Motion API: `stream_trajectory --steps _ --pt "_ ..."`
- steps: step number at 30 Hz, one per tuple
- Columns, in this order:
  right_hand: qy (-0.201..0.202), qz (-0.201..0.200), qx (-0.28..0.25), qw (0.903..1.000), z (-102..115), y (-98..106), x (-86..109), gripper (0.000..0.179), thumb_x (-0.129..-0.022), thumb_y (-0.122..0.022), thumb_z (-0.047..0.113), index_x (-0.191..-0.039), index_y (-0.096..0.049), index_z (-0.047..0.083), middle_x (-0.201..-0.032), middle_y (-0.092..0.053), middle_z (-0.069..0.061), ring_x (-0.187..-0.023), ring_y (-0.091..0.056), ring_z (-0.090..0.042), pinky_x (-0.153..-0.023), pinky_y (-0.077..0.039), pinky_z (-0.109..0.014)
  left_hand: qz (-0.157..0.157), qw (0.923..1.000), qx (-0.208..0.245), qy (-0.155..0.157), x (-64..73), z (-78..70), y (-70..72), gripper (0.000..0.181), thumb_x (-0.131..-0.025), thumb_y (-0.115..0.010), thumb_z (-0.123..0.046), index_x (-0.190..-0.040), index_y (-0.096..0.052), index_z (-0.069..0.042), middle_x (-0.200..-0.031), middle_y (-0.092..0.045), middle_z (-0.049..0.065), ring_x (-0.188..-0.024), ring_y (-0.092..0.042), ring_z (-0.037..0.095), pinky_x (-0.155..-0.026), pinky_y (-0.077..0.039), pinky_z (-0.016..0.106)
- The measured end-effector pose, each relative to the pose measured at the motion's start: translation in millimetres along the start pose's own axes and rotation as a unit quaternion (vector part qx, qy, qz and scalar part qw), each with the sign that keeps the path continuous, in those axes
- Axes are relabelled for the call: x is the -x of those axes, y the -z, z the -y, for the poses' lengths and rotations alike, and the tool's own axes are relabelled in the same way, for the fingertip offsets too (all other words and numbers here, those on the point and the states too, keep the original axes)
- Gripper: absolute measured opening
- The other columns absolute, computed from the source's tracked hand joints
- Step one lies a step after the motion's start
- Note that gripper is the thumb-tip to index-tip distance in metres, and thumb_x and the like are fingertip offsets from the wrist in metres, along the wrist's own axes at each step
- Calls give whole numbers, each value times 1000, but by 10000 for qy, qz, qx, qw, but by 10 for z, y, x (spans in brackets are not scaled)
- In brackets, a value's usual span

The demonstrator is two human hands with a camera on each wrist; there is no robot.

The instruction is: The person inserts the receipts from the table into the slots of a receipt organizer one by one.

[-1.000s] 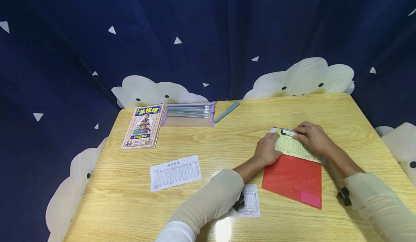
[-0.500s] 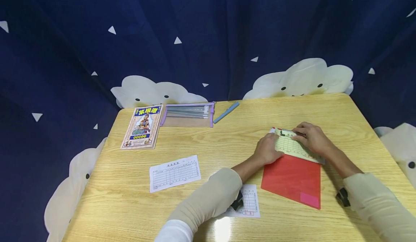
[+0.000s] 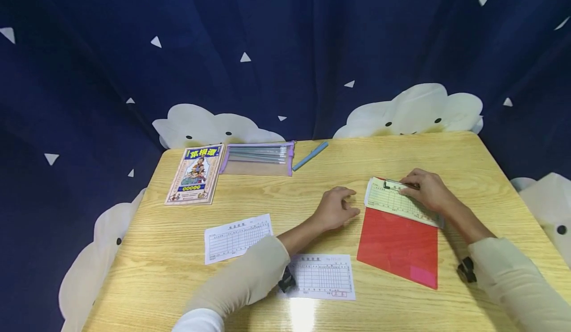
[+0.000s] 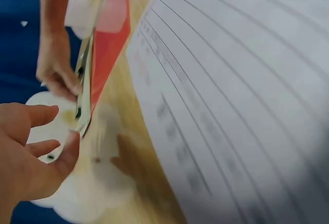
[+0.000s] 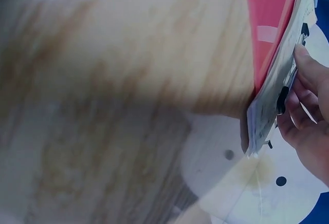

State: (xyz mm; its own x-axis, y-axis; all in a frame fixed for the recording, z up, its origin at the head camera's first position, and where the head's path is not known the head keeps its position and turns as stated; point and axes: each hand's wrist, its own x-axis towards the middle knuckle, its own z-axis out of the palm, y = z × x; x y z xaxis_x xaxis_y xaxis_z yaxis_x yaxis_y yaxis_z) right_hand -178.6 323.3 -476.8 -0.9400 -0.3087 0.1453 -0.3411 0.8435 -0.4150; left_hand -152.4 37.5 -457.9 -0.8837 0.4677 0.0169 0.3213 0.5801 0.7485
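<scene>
A red clipboard (image 3: 394, 248) lies on the right side of the table, with yellow ruled receipt slips (image 3: 392, 204) across its upper part and white sheet edges showing beneath them. At its top edge, my right hand (image 3: 427, 191) pinches the clip (image 3: 392, 185), thumb on the near side and fingers behind, as the right wrist view shows. My left hand (image 3: 333, 210) hovers left of the clipboard, fingers loosely bent, holding nothing. Under the left forearm lies a white receipt slip (image 3: 323, 277), partly covered by the sleeve.
Another white receipt slip (image 3: 238, 238) lies further left. Along the back stand a picture-covered book (image 3: 196, 176), a purple-edged clear pouch (image 3: 258, 158) with several pencils inside, and a blue pen (image 3: 311, 155). A dark curtain (image 3: 285, 49) hangs behind the wooden table (image 3: 169, 282).
My left hand has let go of the slips' left side and moved left, uncovering more of the near white slip. The right hand keeps its place at the clip.
</scene>
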Motion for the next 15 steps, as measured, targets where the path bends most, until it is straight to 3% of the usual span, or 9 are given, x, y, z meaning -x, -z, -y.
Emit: stream_trajectory --steps 2,7,10,15 --pt "-61 29 -7 10000 0 3 -5 24 -81 -73 14 -99 -71 -1 -92 -61 -12 -74 -56 -20 -58 -42 -27 27 9996 260 89 135 97 173 44 -83 -73 -14 -122 -60 1 -119 -62 15 -85 -65 17 -72 -51 16" --pt "-272 148 -84 9995 7 9 -17 25 -82 -72 16 -100 -70 -1 -93 -60 -12 -75 -56 -19 -59 -42 -27 -213 9982 350 433 519 422 592 37 -83 -72 -16 -115 -63 0 -114 -64 16 -103 -62 29 -89 -52 37" --pt "-426 266 -161 9986 22 19 -30 25 -83 -72 16 -102 -70 -1 -94 -59 -12 -76 -53 -19 -61 -42 -27 -541 9954 330 716 771 639 803 33 -81 -73 -14 -110 -64 -1 -110 -64 15 -103 -61 32 -89 -51 43" --pt "-677 438 -210 9965 36 27 -42 27 -84 -71 16 -104 -69 -1 -95 -59 -12 -79 -53 -21 -63 -42 -30 -1219 9849 -2 1229 1169 922 1097 34 -76 -78 -13 -105 -66 -2 -108 -62 13 -96 -60 30 -83 -52 42"
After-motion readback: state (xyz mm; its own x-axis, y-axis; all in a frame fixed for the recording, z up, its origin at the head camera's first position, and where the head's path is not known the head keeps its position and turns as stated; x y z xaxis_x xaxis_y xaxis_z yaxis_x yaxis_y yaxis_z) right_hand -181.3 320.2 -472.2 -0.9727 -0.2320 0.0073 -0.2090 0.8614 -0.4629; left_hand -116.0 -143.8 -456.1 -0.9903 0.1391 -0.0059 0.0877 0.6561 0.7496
